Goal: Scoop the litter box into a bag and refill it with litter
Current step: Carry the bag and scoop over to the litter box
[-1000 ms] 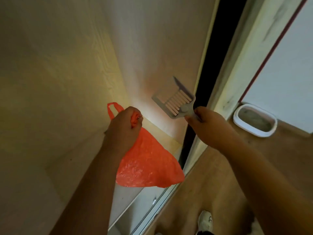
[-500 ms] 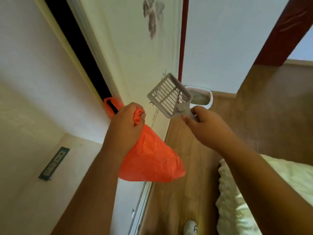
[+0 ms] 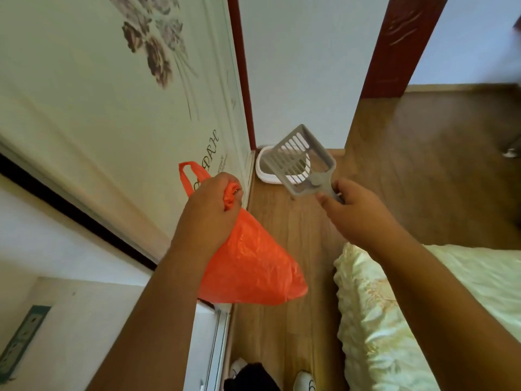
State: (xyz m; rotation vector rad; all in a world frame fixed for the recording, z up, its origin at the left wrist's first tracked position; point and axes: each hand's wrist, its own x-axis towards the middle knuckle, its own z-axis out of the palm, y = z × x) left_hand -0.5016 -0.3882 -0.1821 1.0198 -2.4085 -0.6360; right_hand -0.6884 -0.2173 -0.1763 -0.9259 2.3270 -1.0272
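Observation:
My left hand (image 3: 210,211) grips the bunched top of an orange plastic bag (image 3: 251,266), which hangs below my fist with one handle loop sticking up. My right hand (image 3: 356,214) holds the handle of a grey slotted litter scoop (image 3: 298,160), its basket raised and empty. Ahead on the wooden floor, in the corner by the wall, sits the white litter box (image 3: 266,176); the scoop hides most of it.
A sliding wardrobe door with a flower print (image 3: 146,46) runs along the left. A bed with a pale quilt (image 3: 394,320) is at the right. A red door frame (image 3: 394,46) stands ahead. A strip of wooden floor (image 3: 282,320) leads to the box.
The view has swung from the wardrobe interior toward the room. The litter box now lies straight ahead and nearer. Both hands keep the same hold on bag and scoop.

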